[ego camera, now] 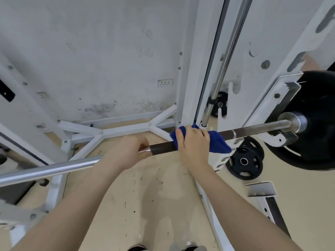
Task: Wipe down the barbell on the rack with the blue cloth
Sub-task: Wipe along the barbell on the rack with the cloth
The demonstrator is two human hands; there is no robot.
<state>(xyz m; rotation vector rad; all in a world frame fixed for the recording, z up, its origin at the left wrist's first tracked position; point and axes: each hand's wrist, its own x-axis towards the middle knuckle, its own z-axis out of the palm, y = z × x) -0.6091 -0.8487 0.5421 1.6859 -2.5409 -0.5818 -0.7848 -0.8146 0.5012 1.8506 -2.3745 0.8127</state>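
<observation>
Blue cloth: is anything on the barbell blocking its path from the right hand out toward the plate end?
Nothing visible. The right hand grips the blue cloth around the barbell, and the shaft runs bare to the collar beside the black plate.

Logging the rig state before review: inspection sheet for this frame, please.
Surface: beige floor, dark specks and scuffs.
Job's things: barbell resting on the white rack, black plate loaded at its right end; blue cloth wrapped round the bar.
Clutter: loose weight plate on the floor by the rack.
Grippers: right hand grips the cloth on the bar; left hand grips bare bar.
Cables: nothing seen.
Surroundings: stained white wall with socket; chrome guide rod.
</observation>
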